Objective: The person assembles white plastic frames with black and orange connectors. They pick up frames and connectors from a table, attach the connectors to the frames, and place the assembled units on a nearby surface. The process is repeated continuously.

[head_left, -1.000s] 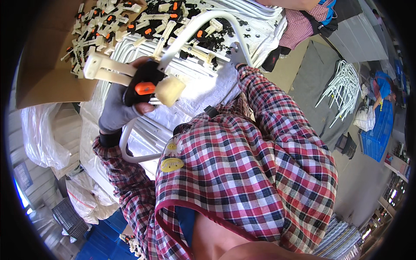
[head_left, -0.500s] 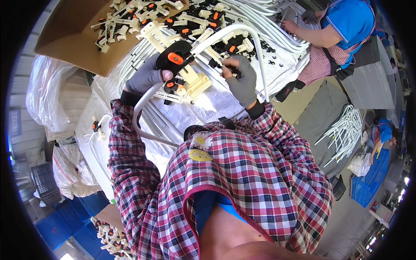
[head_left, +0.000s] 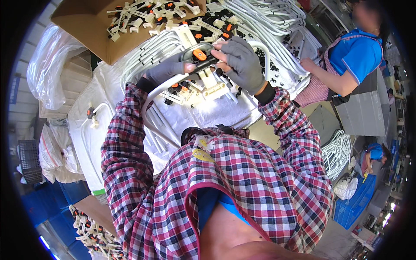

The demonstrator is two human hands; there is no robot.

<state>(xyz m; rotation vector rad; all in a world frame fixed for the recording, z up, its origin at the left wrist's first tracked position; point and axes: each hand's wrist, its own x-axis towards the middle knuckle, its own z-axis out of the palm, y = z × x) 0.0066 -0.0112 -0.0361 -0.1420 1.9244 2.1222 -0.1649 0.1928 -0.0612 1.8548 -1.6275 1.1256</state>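
Both my hands wear grey fingerless gloves. My left hand grips a bent white tube that curves down toward my chest. My right hand is closed on a black clip with an orange button seated on that tube, with a cream plastic bracket hanging just below it. Both hands are over a table covered with a white sheet.
A cardboard box of cream, black and orange plastic parts sits at the top left. Several white bent tubes are piled at the top. Another person in a blue shirt works at the right. Blue crates stand at the lower right.
The view has swung, so the tube assembly now lies centred above my chest. My right hand has moved onto the black and orange clip, and my left hand has slid along the tube.
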